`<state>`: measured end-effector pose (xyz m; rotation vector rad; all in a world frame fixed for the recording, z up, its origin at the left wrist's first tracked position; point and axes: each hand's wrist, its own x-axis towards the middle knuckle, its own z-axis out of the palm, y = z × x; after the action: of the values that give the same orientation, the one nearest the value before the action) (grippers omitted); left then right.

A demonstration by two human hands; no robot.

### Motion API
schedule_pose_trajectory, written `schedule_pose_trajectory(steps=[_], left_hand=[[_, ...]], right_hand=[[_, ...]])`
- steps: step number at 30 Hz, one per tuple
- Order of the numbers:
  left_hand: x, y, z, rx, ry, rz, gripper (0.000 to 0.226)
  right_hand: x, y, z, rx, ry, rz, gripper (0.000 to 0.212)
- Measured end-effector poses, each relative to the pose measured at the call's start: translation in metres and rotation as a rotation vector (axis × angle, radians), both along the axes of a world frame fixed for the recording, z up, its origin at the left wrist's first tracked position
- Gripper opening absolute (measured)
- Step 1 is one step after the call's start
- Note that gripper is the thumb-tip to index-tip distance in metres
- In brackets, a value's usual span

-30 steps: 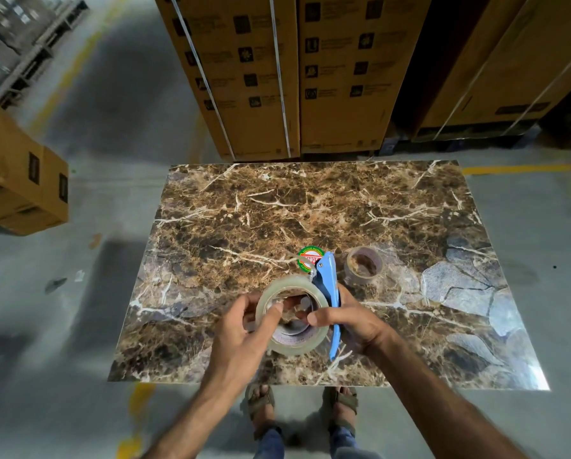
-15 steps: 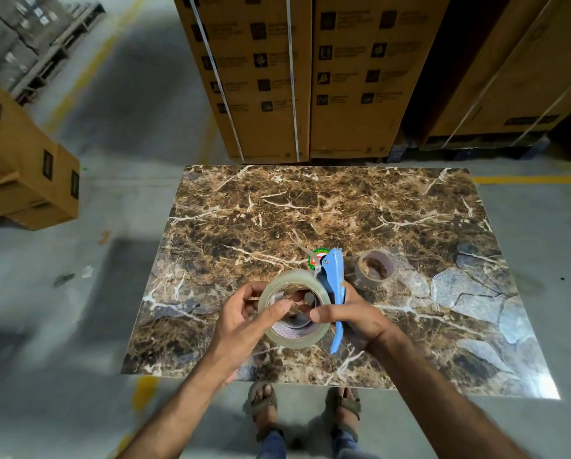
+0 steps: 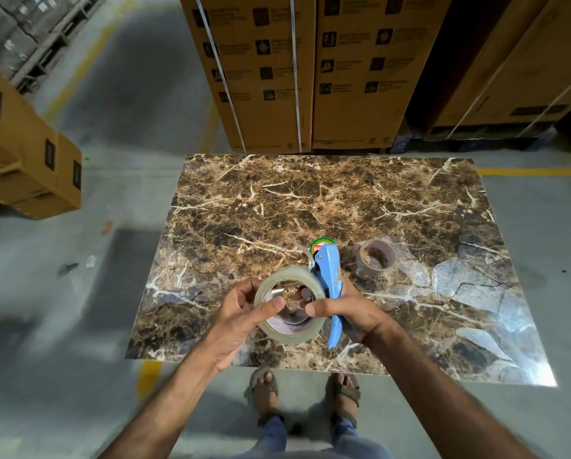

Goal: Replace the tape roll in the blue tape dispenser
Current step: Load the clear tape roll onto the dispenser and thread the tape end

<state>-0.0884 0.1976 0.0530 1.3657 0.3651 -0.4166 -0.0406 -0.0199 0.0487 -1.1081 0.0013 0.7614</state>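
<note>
Over the near part of the marble table I hold a blue tape dispenser upright in my right hand, fingers wrapped round its handle. A full clear tape roll sits against the dispenser's left side. My left hand grips the roll's left rim, thumb across its front. Inside the roll's opening a metal hub shows. The dispenser's round green and red label peeks out at its top. An almost spent roll core lies on the table to the right of the dispenser.
Tall stacked cardboard cartons with white straps stand right behind the table. More cartons sit on the floor at the left. My sandalled feet are at the table's near edge. Grey concrete floor with yellow lines surrounds the table.
The hands, roll and dispenser keep the same grip and place. My left thumb has shifted slightly across the roll. The camera has tilted a little.
</note>
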Motion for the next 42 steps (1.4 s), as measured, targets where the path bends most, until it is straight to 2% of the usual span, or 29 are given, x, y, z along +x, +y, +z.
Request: schedule_pose_trajectory(steps=[4,8,14,18,24,27,30,34,36,39,42], left_hand=[[-0.002,-0.008,0.005,-0.055,-0.020,-0.065,0.066],[0.003,-0.015,0.008,0.006,-0.083,-0.044,0.072],[-0.003,-0.020,0.006,0.063,-0.111,-0.036,0.063],[-0.002,-0.036,0.015,0.062,-0.127,0.056,0.037],[0.000,-0.050,0.019,0.232,-0.236,0.090,0.018],[-0.001,-0.044,0.018,0.276,-0.277,0.019,0.022],[0.005,-0.035,0.023,0.345,-0.262,-0.174,0.028],[0.025,-0.026,0.042,0.333,-0.207,-0.344,0.053],[0.038,-0.027,0.050,0.371,-0.200,-0.391,0.056],[0.049,-0.026,0.053,0.418,-0.208,-0.414,0.039],[0.052,-0.025,0.050,0.408,-0.206,-0.401,0.018]], right_hand=[[-0.001,-0.005,-0.001,-0.026,0.021,-0.010,0.046],[0.000,-0.010,-0.004,-0.014,0.020,-0.024,0.047],[-0.003,-0.017,0.003,0.098,0.052,0.001,0.036],[-0.002,-0.008,0.003,0.139,0.126,-0.064,0.051],[-0.005,-0.005,0.004,0.172,0.091,-0.071,0.052],[-0.004,-0.006,0.008,0.141,0.086,-0.072,0.044],[-0.006,-0.007,0.008,0.206,0.117,-0.072,0.049],[-0.010,-0.003,0.009,0.204,0.108,-0.041,0.047],[-0.013,0.000,0.011,0.173,0.104,-0.041,0.042],[-0.016,0.003,0.014,0.167,0.151,-0.069,0.033],[-0.016,0.002,0.011,0.207,0.173,-0.070,0.039]])
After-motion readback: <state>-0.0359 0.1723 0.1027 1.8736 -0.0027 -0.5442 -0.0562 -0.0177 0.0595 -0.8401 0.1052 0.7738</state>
